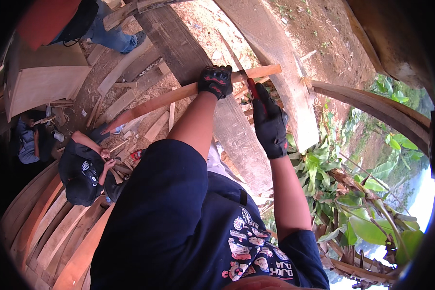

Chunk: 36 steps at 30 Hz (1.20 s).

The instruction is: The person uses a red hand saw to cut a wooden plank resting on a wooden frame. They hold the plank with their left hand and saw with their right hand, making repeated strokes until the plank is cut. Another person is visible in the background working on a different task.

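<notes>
A long thin wooden strip (164, 99) runs from lower left to upper right across heavy planks. My left hand (215, 80), in a black glove with red marks, is closed around the strip near its upper end. To its right, my right hand (269, 124), in a plain black glove, holds a slim red-handled tool (251, 88) whose tip meets the strip just beside the left hand. What the tool's tip looks like I cannot make out.
A broad weathered plank (237, 140) lies under the strip, a pale one (280, 72) to the right. Below left, a person in a black cap (82, 176) crouches, another in blue (28, 141) sits, and a third wears jeans (112, 37). Curved timbers (48, 227) lower left, leafy plants (362, 203) right.
</notes>
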Each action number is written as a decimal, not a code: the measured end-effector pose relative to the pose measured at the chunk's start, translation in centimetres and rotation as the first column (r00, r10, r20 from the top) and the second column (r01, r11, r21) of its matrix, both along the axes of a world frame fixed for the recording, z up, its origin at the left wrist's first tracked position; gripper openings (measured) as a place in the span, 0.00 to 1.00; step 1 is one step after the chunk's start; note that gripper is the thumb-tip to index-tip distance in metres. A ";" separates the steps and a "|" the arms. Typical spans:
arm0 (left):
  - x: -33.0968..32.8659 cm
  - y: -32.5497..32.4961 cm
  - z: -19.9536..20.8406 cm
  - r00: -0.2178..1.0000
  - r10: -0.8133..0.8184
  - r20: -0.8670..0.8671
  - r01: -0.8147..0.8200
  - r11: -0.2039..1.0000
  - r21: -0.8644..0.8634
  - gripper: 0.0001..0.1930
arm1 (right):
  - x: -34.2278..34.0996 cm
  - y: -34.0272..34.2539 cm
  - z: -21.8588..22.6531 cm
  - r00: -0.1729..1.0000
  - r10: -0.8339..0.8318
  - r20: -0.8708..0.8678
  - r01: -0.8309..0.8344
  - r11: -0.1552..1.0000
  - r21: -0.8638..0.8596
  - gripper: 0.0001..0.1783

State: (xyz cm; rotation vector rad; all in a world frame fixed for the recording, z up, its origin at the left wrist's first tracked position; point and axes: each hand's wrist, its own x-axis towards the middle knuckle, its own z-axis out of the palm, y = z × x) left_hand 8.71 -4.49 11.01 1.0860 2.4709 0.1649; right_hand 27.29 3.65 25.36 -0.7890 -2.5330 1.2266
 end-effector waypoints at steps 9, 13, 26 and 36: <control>0.4 -0.7 0.2 0.999 -0.042 -0.027 0.042 0.999 -0.002 0.15 | 12.6 -1.6 11.5 0.964 -0.071 0.257 0.110 0.984 -0.141 0.24; 0.5 -0.7 0.0 0.999 -0.050 -0.008 0.050 0.999 -0.023 0.14 | 2.7 1.2 3.8 0.981 0.075 0.178 -0.068 0.997 -0.048 0.24; -0.1 -0.2 0.5 1.000 -0.016 0.011 0.017 0.994 -0.106 0.18 | 6.9 -0.3 4.2 0.989 -0.038 0.144 0.057 0.990 -0.129 0.24; 0.6 -0.6 -1.4 0.997 -0.041 -0.062 0.043 0.999 0.027 0.14 | 0.3 1.7 3.8 0.991 0.103 0.085 -0.102 0.995 -0.012 0.22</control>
